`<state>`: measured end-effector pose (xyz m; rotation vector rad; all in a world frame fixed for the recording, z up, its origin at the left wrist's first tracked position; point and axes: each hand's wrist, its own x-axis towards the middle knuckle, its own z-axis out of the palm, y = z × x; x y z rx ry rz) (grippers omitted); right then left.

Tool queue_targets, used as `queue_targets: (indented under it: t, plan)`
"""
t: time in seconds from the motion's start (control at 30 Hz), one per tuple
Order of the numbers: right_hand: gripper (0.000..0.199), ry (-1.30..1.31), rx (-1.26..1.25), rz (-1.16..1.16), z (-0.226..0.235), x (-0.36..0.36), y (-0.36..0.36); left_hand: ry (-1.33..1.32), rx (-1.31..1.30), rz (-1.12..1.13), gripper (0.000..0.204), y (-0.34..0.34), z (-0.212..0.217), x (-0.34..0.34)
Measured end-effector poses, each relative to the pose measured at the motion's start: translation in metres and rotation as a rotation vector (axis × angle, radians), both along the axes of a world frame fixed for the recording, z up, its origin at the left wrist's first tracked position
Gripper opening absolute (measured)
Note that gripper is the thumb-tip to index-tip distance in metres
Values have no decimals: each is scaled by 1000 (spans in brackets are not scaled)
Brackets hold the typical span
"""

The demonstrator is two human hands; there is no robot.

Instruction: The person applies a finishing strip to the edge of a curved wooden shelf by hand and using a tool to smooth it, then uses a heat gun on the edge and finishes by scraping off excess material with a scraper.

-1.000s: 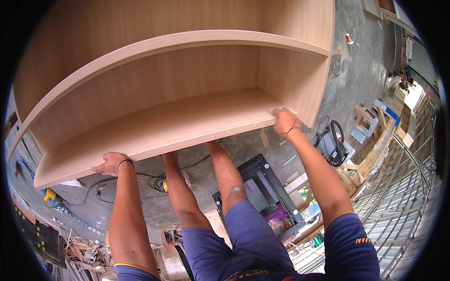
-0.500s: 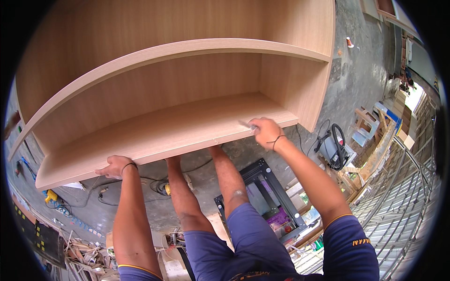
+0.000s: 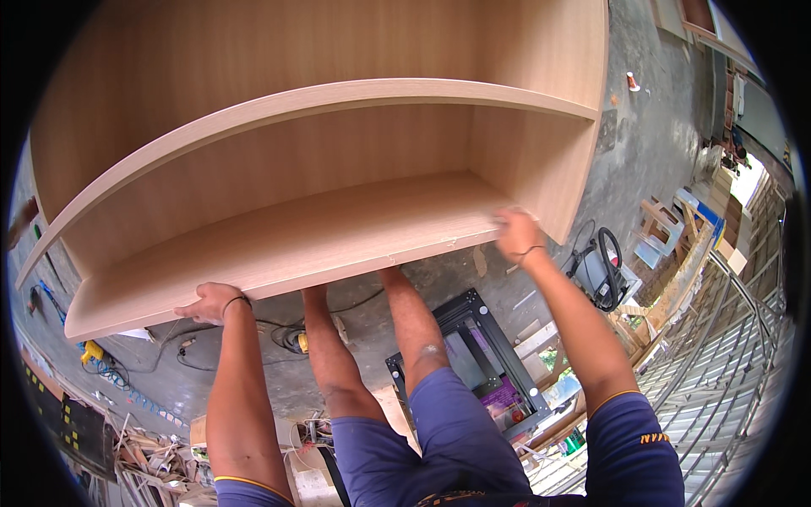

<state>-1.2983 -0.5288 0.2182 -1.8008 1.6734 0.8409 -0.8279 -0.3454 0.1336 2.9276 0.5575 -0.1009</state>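
Note:
A wide light-wood shelf unit (image 3: 338,228) spans the space before me, its bottom board's front edge facing my legs. My left hand (image 3: 209,302) is closed over that edge at the left, thumb on top. Near the right end, my right hand (image 3: 517,234) is curled at the edge and smeared by motion. The small blade-like tool it held a moment before is hardly discernible now. Small whitish shavings (image 3: 448,242) cling along the edge between my hands. Just below it shows a thin pale strip (image 3: 480,260).
A black frame (image 3: 473,338) stands right of my legs. Cables and a yellow tool (image 3: 302,341) lie by my feet. A vacuum-like machine (image 3: 604,269) with a black hose stands at right. Wood scraps (image 3: 160,456) are heaped at lower left.
My right hand has moved right along the edge, toward the board's right end. More whitish shavings show along the edge, and a pale strip has appeared below it. My left hand stays put.

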Motion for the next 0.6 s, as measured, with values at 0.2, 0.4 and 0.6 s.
queue_targets:
  t: [0.2,0.4,0.6]
  plan:
    - [44,268,61,57,14,54,15,-34,-47,-13,65,6,-4,2]
    - [31,-405,206,60,14,226,83,-8,-64,10,65,-9,7,-5]
    - [25,-34,-55,-77,14,69,11,-34,-35,-20,66,1,1,-2]
